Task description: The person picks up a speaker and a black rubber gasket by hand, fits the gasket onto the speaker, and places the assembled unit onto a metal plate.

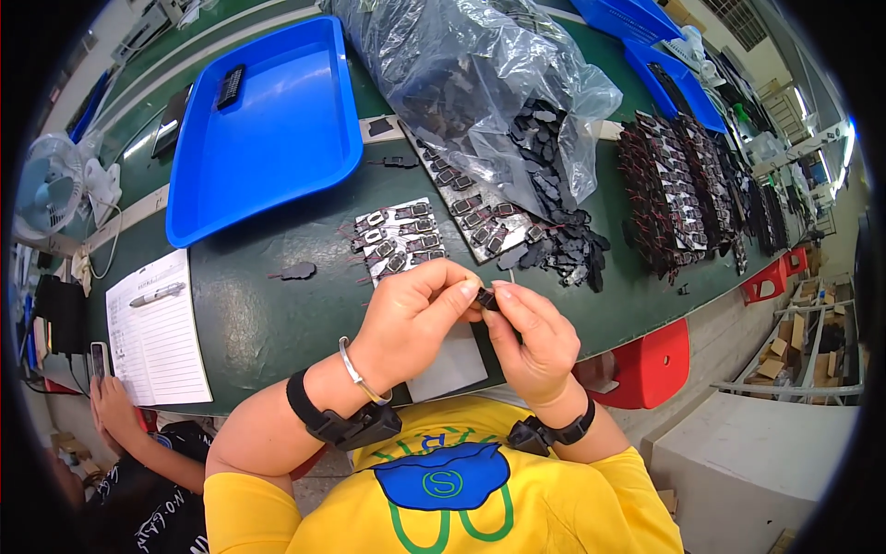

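Both my hands meet at the table's near edge around a small black part (pixel 486 297). My left hand (pixel 411 314) pinches it between thumb and forefinger, and the fingertips of my right hand (pixel 533 340) close on its other side. My fingers cover most of the part. Just beyond my left hand lies a white board (pixel 377 270) bearing rows of small black parts with red wires. A second such board (pixel 482 251) slants behind it, partly under a clear plastic bag (pixel 434 69). Loose flat black pieces (pixel 568 251) spill from the bag's mouth.
A blue tray (pixel 268 157) holding a black strip (pixel 231 86) sits at left. An open notebook (pixel 161 355) with a pen (pixel 157 295) lies nearer. Stacked boards of wired parts (pixel 669 198) fill the right side. A red stool (pixel 646 369) stands below; another person's hand (pixel 113 406) holds a phone.
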Available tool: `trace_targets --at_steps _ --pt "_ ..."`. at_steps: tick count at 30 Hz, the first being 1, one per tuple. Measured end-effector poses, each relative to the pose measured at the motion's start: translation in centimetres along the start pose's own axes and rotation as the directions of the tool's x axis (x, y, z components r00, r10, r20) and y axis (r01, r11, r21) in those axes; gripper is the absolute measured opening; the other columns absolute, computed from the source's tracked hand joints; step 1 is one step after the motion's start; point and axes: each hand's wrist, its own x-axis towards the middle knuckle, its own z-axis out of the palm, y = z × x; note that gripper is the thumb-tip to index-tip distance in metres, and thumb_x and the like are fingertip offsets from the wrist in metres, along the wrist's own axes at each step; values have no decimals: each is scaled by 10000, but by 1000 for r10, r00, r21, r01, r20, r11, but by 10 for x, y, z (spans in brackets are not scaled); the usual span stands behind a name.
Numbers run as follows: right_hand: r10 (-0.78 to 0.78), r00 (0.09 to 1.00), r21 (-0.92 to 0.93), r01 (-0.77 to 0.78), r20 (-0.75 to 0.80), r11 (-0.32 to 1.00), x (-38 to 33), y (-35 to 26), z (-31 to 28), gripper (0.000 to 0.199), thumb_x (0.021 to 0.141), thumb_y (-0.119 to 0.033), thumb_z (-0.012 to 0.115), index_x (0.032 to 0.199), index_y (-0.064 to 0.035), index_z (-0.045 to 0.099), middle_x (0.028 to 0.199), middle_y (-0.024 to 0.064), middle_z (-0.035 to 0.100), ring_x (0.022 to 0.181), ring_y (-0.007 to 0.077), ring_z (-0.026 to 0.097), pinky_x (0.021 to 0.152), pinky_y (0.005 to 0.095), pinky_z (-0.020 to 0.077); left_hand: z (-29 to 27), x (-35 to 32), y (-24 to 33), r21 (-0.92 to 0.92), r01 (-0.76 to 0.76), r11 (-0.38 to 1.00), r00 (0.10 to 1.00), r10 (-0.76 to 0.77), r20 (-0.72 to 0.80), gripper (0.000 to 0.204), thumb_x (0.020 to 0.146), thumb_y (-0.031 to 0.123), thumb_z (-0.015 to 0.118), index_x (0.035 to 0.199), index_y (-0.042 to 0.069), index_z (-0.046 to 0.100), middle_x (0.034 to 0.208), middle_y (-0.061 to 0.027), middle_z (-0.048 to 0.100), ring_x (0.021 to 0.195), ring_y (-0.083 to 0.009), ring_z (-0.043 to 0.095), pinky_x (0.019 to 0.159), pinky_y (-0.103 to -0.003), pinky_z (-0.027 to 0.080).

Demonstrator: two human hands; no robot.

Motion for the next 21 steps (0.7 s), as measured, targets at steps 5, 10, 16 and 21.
trace_targets --at_steps 5,10,16,21 --pt "-11 1000 -6 11 -10 1000 -1 2 0 292 679 63 674 960 11 616 905 155 631 747 248 637 655 290 523 0 -1 1 -3 11 1000 1000 -11 16 141 894 87 494 901 -33 569 819 -30 599 764 -81 580 706 -228 498" --pt "-30 999 -20 30 -9 999 0 3 1 295 670 66 676 955 13 618 895 151 630 729 245 634 637 287 521 -1 0 -1 25 -1 1000 1000 1 13 118 868 78 538 914 -25 572 840 -40 608 770 -108 596 711 -241 498" --pt "-68 997 -47 67 -23 997 -1 3 -1 303 658 70 678 948 11 618 883 144 628 708 239 630 610 279 517 1 -3 -1 283 -104 953 995 100 32 123 801 45 626 901 -14 586 841 -43 622 779 -107 603 705 -239 494" --pt "-87 994 -40 85 -60 996 0 2 1 311 662 65 679 960 4 613 896 146 625 710 243 630 600 280 517 0 -1 2 428 -237 872 970 237 53 135 750 23 668 861 -9 597 813 -57 634 774 -106 607 686 -234 492"
